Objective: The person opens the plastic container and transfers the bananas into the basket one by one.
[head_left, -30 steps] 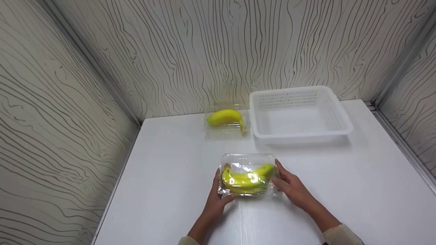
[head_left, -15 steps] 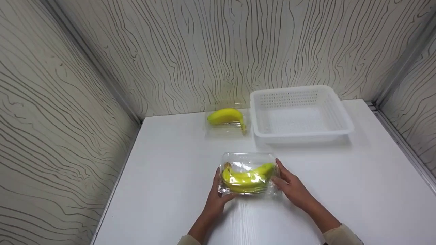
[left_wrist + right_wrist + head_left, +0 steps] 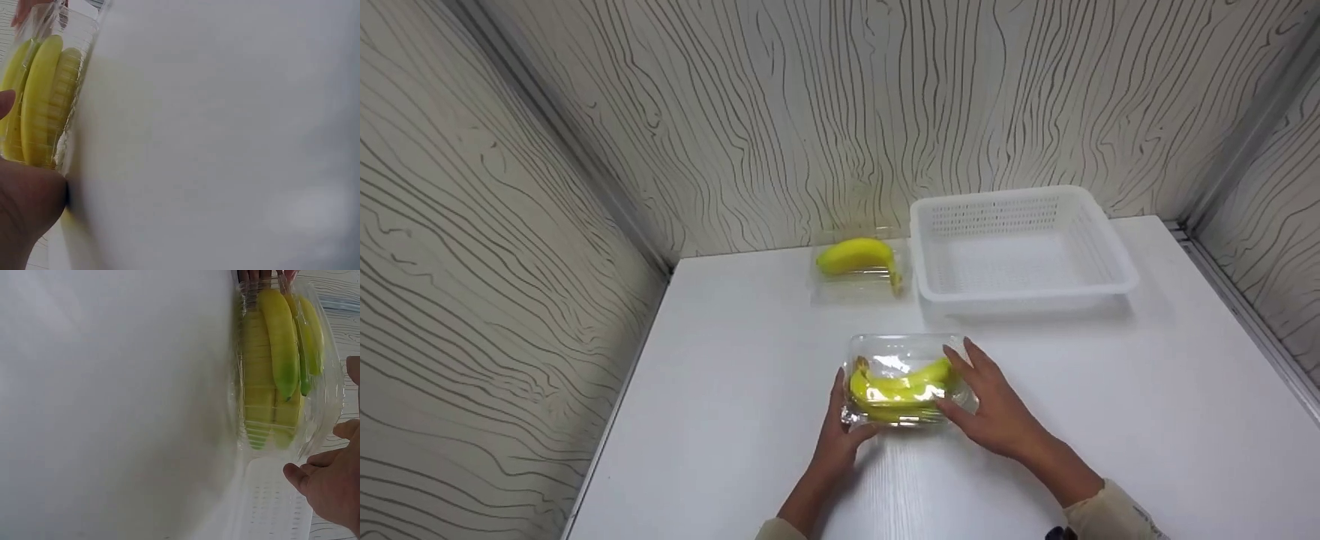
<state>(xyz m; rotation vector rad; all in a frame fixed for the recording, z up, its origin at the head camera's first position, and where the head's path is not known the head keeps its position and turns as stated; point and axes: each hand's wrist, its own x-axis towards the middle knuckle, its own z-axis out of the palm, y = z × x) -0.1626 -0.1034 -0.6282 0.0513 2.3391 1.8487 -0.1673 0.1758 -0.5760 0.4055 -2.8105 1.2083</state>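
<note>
A clear plastic clamshell box (image 3: pixel 904 345) with several yellow bananas (image 3: pixel 885 390) inside is held above the white table in the head view, its lid down. My left hand (image 3: pixel 834 442) grips the box's left end, thumb along the front edge; its other fingers are partly hidden. In the left wrist view, the bananas (image 3: pixel 42 107) show through the clear side. My right hand (image 3: pixel 994 405) has its fingers spread over the lid's right end. From the right wrist, that hand (image 3: pixel 332 478) appears beside the box end, fingers loosely extended, not wrapped round it.
Behind the box, a second clear container (image 3: pixel 855 292) with a banana (image 3: pixel 856 256) stands by the back wall. To its right sits a white perforated plastic basket (image 3: pixel 1027 291). Wood-patterned panels (image 3: pixel 810 112) enclose the white table (image 3: pixel 720 390) at the back and sides.
My right hand has left its hold on the box's right side and moved up and left over the lid, fingers spreading. The left hand and the box stay nearly still.
</note>
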